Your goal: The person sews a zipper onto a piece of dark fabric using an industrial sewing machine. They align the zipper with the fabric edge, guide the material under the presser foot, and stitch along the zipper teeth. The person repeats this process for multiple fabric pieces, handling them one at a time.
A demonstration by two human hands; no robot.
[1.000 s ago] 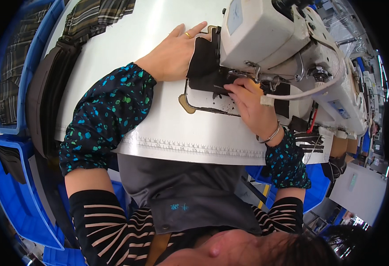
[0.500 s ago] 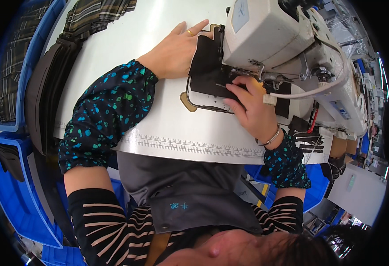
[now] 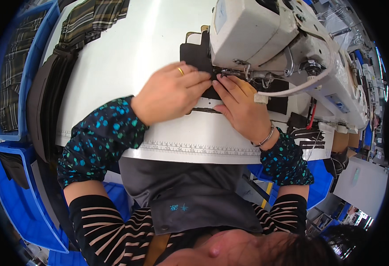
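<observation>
My left grip (image 3: pixel 170 95) and right grip (image 3: pixel 244 105), fingers extended and clamped on nothing, nearly meet at the tips over the black fabric (image 3: pixel 193 57), whose visible length runs away from me alongside the sewing machine (image 3: pixel 250 42), my right being nearer it.

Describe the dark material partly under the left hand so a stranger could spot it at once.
Find the white sewing machine at the picture's upper right. Along its left edge lies flat dark material, partly beneath the left hand. Unlike the plaid cloth farther left, it is plain, and unlike the dark stack there, it lies by the machine.
</observation>
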